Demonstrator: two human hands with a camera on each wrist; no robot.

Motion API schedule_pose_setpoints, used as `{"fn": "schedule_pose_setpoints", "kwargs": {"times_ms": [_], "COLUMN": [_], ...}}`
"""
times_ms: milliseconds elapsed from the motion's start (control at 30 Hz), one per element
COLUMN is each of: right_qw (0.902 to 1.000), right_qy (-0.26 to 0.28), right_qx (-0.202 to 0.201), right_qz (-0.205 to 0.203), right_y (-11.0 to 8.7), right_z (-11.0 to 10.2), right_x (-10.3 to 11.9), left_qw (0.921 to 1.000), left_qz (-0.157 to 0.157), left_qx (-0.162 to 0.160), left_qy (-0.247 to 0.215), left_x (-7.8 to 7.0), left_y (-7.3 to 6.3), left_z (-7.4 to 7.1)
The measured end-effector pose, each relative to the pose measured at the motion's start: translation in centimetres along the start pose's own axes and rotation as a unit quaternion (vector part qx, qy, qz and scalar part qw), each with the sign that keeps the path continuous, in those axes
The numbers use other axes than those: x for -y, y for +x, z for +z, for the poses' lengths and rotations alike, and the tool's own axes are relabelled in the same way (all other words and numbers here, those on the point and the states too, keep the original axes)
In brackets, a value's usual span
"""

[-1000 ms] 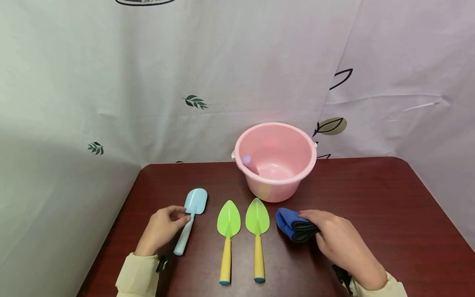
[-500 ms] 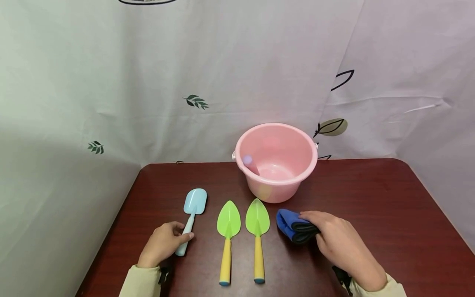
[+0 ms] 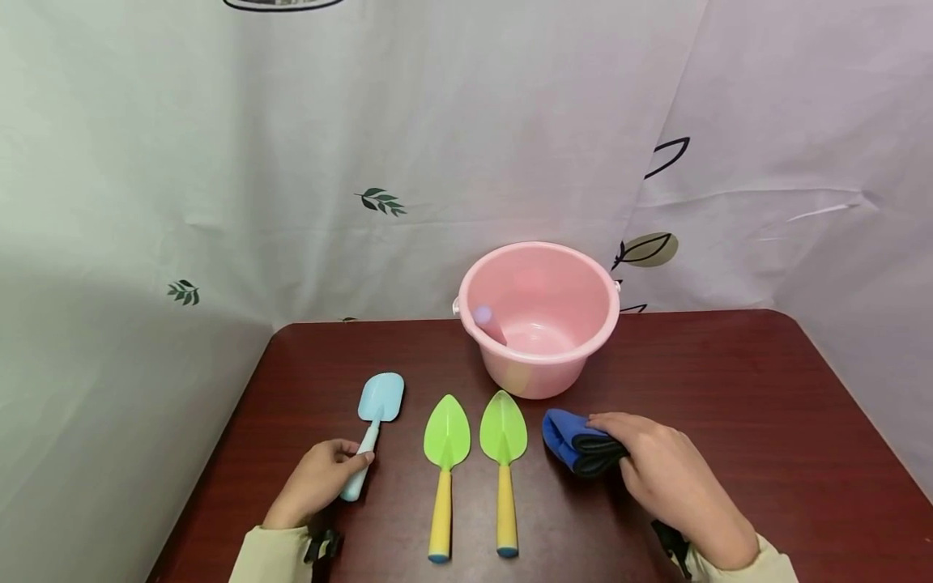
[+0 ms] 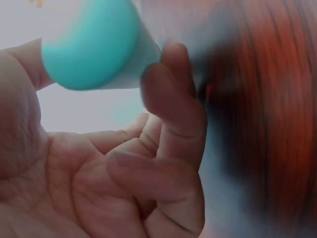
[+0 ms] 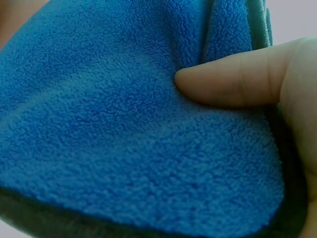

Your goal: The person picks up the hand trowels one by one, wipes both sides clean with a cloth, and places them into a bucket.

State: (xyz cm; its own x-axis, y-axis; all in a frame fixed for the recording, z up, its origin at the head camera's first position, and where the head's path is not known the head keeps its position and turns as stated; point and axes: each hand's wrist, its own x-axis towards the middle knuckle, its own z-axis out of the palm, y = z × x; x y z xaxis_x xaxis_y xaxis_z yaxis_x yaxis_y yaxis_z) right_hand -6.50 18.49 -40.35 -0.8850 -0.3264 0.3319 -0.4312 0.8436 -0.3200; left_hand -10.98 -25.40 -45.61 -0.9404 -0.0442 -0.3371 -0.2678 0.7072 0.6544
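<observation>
On the left of the table a light blue trowel (image 3: 382, 397) lies with its blade pointing away. My left hand (image 3: 315, 479) pinches its handle between thumb and fingers. The left wrist view shows the round end of the trowel's handle (image 4: 91, 47) between the thumb and curled fingertips (image 4: 166, 91). At the right, my right hand (image 3: 674, 476) grips a folded blue cloth (image 3: 564, 429) with dark edging. Up close in the right wrist view, the thumb (image 5: 233, 79) presses into the fleecy cloth; the other fingers are mostly hidden behind it.
Two green trowels (image 3: 447, 433) with yellow handles lie side by side between the hands. Behind them stands a pink bucket (image 3: 543, 376) near the far edge, with a purple-tipped item (image 3: 484, 317) leaning inside. A patterned curtain (image 3: 466, 162) hangs behind the dark red table (image 3: 729, 389).
My left hand has slid down from the trowel's neck to its handle and now pinches it. The right hand and cloth have stayed in place.
</observation>
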Motion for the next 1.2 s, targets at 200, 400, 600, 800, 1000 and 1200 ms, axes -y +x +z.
{"fn": "schedule_pose_setpoints", "kwargs": {"times_ms": [200,400,600,800,1000,1200], "right_qw": [1.0,1.0,0.9999,0.9998,0.999,0.9985], "right_qy": [0.0,0.002,0.002,0.007,0.02,0.022], "right_qx": [-0.006,0.001,0.01,0.006,-0.019,-0.042], "right_qz": [-0.005,0.0,0.008,0.019,0.036,0.027], "right_y": [0.0,0.0,0.0,0.0,0.0,0.0], "right_z": [0.1,0.0,-0.1,-0.2,-0.4,-0.4], "right_x": [0.0,0.0,0.1,0.1,0.1,0.1], "left_qw": [0.9944,0.9883,0.987,0.9889,0.992,0.9929], "left_qz": [-0.02,-0.033,-0.03,-0.033,-0.023,-0.013], "left_qx": [0.023,0.04,0.03,0.002,-0.024,-0.043], "left_qy": [-0.101,-0.144,-0.155,-0.145,-0.122,-0.11], "left_x": [0.3,0.8,0.9,0.8,0.2,-0.7], "left_y": [0.0,0.0,-0.1,-0.3,-0.7,-1.4], "left_z": [0.0,-0.2,-0.3,-0.4,-0.4,-0.5]}}
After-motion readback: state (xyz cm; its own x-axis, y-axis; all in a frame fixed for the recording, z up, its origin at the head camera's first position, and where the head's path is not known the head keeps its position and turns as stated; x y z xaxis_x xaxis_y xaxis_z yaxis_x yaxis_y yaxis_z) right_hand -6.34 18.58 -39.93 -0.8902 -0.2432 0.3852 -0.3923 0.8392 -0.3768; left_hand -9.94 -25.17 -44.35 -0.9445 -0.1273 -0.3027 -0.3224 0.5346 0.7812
